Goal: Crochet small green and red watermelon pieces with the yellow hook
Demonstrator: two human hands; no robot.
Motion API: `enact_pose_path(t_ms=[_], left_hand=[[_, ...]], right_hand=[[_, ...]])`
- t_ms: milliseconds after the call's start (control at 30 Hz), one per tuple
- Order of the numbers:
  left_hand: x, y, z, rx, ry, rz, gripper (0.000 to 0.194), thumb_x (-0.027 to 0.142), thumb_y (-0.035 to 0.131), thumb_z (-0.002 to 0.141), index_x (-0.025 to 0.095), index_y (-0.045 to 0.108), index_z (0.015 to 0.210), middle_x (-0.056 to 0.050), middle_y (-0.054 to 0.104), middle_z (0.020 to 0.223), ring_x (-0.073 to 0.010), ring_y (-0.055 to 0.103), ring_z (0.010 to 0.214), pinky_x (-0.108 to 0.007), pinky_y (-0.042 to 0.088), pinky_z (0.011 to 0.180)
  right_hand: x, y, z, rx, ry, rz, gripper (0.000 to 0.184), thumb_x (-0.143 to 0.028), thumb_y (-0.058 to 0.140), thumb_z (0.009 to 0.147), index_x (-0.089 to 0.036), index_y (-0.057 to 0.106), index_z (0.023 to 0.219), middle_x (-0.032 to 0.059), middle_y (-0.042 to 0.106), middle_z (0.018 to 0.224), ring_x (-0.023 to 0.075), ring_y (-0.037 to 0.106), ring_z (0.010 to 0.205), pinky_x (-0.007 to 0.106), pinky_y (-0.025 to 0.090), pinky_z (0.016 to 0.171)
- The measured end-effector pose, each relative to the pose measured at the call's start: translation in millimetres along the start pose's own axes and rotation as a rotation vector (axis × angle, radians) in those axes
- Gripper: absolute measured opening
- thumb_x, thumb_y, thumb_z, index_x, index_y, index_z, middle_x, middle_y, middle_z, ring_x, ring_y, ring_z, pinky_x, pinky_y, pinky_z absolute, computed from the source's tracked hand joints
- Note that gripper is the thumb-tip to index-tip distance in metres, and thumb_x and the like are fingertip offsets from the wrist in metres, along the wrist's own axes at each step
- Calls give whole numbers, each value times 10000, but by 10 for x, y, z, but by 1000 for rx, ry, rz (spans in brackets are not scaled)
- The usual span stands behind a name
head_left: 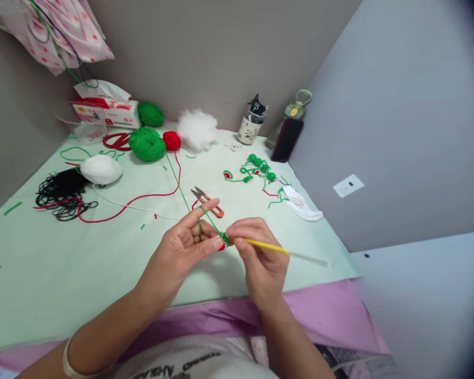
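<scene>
At clock centre: green-and-red yarn piece (224, 240).
Left hand (179, 246): pinches yarn piece; green strand (200, 230) looped over raised index finger.
Right hand (262, 257): grips yellow crochet hook (267, 246).
11 o'clock: snips (208, 203), green yarn ball (147, 145) beyond.
1 o'clock: phone (287, 140).

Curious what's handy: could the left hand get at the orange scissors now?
Probably yes: the scissors lie close by the left hand, though it's looped with green yarn and pinching a small piece.

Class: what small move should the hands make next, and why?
Perhaps draw green yarn through the piece with the yellow tool in the right hand: the left hand pinches the piece, and yarn runs straight to it from a raised finger.
</scene>
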State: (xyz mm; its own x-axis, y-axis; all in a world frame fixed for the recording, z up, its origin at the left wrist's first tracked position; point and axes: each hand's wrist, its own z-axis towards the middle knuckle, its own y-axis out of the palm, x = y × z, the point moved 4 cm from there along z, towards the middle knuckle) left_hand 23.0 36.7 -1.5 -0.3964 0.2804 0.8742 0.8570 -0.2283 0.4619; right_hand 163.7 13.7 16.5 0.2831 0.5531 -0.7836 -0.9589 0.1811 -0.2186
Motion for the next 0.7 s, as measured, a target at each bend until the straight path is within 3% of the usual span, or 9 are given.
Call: enact_pose_path(t_ms=[100, 167, 267, 367, 467, 567, 700], left_hand=[[-7, 36, -14, -16, -14, -75, 627, 212, 735, 815, 298, 517, 1397, 21, 603, 794, -97, 549, 755, -207, 463, 745], [-32, 45, -14, -36, -97, -166, 570, 207, 732, 820, 266, 562, 1360, 32, 564, 739, -65, 501, 656, -177, 459, 671], [-47, 25, 3, -49, -228, -304, 459, 192, 729, 821, 215, 641, 1271, 69, 437, 639, -15, 307, 489, -132, 388, 506], [-13, -8, 23, -21, -205, -314, 374, 178, 728, 815, 209, 696, 1186, 81, 397, 619, -5, 210, 451, -122, 334, 435], [5, 10, 15, -25, -122, -195, 356, 213, 740, 801, 251, 713, 1154, 48, 525, 705, -15, 332, 468, -161, 415, 487], [-2, 30, -2, -14, -60, -64, 351, 251, 749, 795, 275, 718, 1144, 16, 606, 817, -69, 531, 642, -196, 481, 639], [-8, 20, -1, 5, -54, -16, 329, 257, 732, 812, 283, 717, 1140, 0, 635, 906, -106, 564, 773, -228, 485, 742]], right_hand=[[-44, 45, -114, 22, -248, -319, 380, -81, 594, 890, -301, 672, 1190, 57, 650, 1038, 175, 649, 933, 324, 565, 764], [-50, 60, -152, 54, -315, -358, 420, -75, 585, 892, -317, 650, 1229, 60, 657, 1059, 183, 653, 950, 331, 571, 766], [-8, 18, -88, 101, -151, -143, 335, -79, 558, 906, -296, 691, 1125, 45, 676, 973, 173, 663, 859, 335, 567, 724], [51, -34, 13, 182, 80, 196, 205, -155, 537, 936, -247, 717, 966, 32, 653, 846, 147, 630, 691, 318, 539, 622], [97, 12, 63, 133, 206, 430, 174, -222, 550, 941, -229, 721, 912, 28, 643, 841, 130, 606, 645, 295, 518, 580], [119, 56, 60, 100, 214, 413, 152, -226, 582, 926, -228, 734, 916, 38, 679, 888, 153, 635, 779, 296, 526, 665], [148, 70, 32, 83, 232, 401, 159, -234, 576, 935, -228, 734, 949, 42, 704, 906, 151, 640, 775, 304, 523, 698]])
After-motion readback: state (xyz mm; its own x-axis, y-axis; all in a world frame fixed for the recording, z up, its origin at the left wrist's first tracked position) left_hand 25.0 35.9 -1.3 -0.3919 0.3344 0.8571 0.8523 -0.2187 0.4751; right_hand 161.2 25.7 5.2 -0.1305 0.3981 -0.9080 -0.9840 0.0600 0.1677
